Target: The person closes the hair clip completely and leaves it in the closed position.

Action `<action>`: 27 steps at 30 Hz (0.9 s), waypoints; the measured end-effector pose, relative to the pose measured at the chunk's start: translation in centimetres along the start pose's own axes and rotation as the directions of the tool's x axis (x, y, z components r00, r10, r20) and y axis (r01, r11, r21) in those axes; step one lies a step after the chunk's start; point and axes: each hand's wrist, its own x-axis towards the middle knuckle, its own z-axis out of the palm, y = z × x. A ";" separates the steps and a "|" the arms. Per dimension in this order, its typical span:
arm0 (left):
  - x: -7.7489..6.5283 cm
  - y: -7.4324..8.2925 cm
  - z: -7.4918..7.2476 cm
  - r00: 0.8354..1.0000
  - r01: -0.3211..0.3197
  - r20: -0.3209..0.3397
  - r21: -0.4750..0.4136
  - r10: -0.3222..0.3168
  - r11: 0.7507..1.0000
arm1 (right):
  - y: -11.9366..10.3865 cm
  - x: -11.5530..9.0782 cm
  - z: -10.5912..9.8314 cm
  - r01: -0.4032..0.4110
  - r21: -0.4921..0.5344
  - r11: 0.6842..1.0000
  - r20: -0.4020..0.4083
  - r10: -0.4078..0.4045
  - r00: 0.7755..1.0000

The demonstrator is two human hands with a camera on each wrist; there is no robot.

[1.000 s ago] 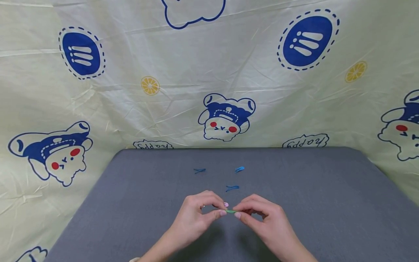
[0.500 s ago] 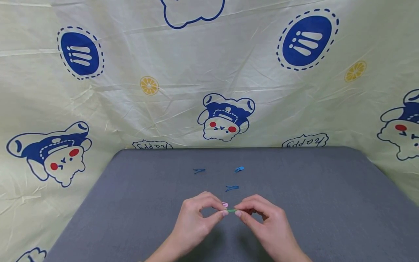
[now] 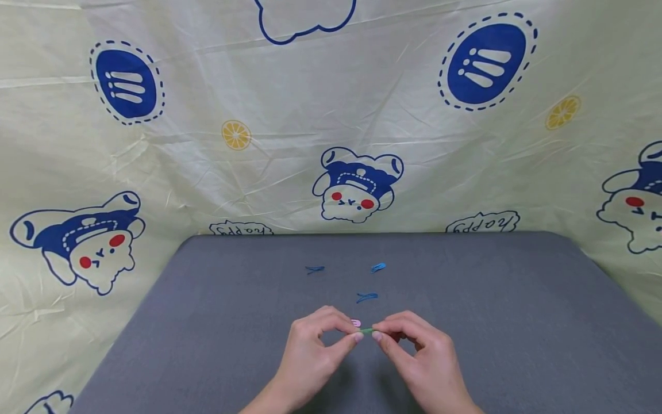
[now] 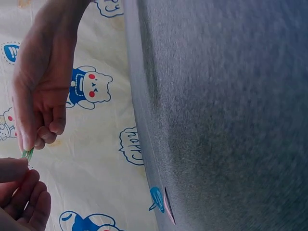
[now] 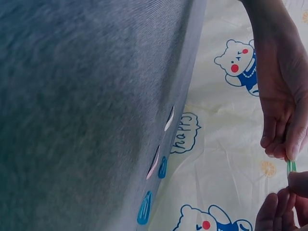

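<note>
A green snap hair clip is held level between my hands, above the near part of the table. My left hand pinches its left end between thumb and index finger. The right end sits between the thumb and index fingertip of my right hand. Only the short middle of the clip shows between the fingertips; in the right wrist view the green clip looks slim, with a slot along it. Just beyond my left fingertips lies a pink hair clip, partly covered by them.
Farther back on the grey table lie a blue clip, a brighter blue clip and a darker blue clip. The right wrist view also shows a whitish clip. A printed cloth hangs behind the table.
Both hands stay pinched on the green hair clip, which now shows more edge-on. My left hand has shifted slightly right, hiding a pale bit that showed behind it.
</note>
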 end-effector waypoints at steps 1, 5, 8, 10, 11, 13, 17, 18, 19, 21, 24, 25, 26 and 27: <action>0.0 0.0 0.0 1.000 0.007 -0.001 -0.001 -0.007 1.000 | 0.1 0.0 0.0 0.002 -0.001 1.000 0.002 -0.002 1.000; 0.0 -0.2 0.1 1.000 0.005 -0.013 0.005 -0.005 1.000 | 0.5 0.1 -0.1 -0.011 0.014 1.000 0.019 0.011 1.000; 0.1 -0.3 0.1 1.000 0.000 -0.013 0.009 0.000 1.000 | 0.6 0.2 -0.1 -0.043 0.023 0.999 0.030 0.043 0.999; 0.2 -0.4 0.0 1.000 0.006 -0.003 0.012 -0.006 1.000 | 0.6 0.3 -0.2 -0.088 0.021 0.996 0.033 0.087 0.996; 0.2 -0.5 0.0 1.000 0.013 0.004 0.011 -0.013 1.000 | 0.6 0.4 -0.2 -0.118 0.020 0.993 0.036 0.117 0.992; 0.3 -0.7 -0.1 0.999 0.027 0.022 0.014 -0.027 1.000 | 0.6 0.5 -0.3 -0.183 0.023 0.983 0.043 0.182 0.982; 0.6 -1.0 -0.2 0.997 0.053 0.055 0.017 -0.054 0.998 | 0.8 0.8 -0.5 -0.261 0.052 0.964 0.065 0.258 0.964; 0.6 -1.1 -0.3 0.997 0.055 0.059 0.018 -0.056 0.998 | 0.9 0.8 -0.5 -0.253 0.063 0.965 0.069 0.249 0.966; 0.7 -1.2 -0.3 0.997 0.055 0.062 0.016 -0.055 0.998 | 1.0 0.9 -0.6 -0.244 0.074 0.967 0.071 0.239 0.968; 0.8 -1.3 -0.3 0.997 0.042 0.064 0.016 -0.043 0.999 | 1.2 0.9 -0.7 -0.209 0.099 0.973 0.074 0.203 0.976; 1.0 -1.4 -0.3 0.997 0.041 0.071 0.015 -0.042 0.999 | 1.5 1.0 -0.9 -0.177 0.113 0.978 0.081 0.169 0.982; 1.0 -1.5 -0.2 0.996 0.049 0.077 0.017 -0.050 0.999 | 1.6 1.0 -0.9 -0.180 0.118 0.977 0.086 0.171 0.982; 1.1 -1.5 -0.2 0.994 0.063 0.085 0.019 -0.065 0.998 | 1.7 1.0 -1.0 -0.177 0.120 0.977 0.089 0.167 0.982; 1.2 -1.6 -0.1 0.992 0.081 0.094 0.017 -0.082 0.997 | 1.8 1.0 -1.1 -0.177 0.124 0.976 0.094 0.166 0.982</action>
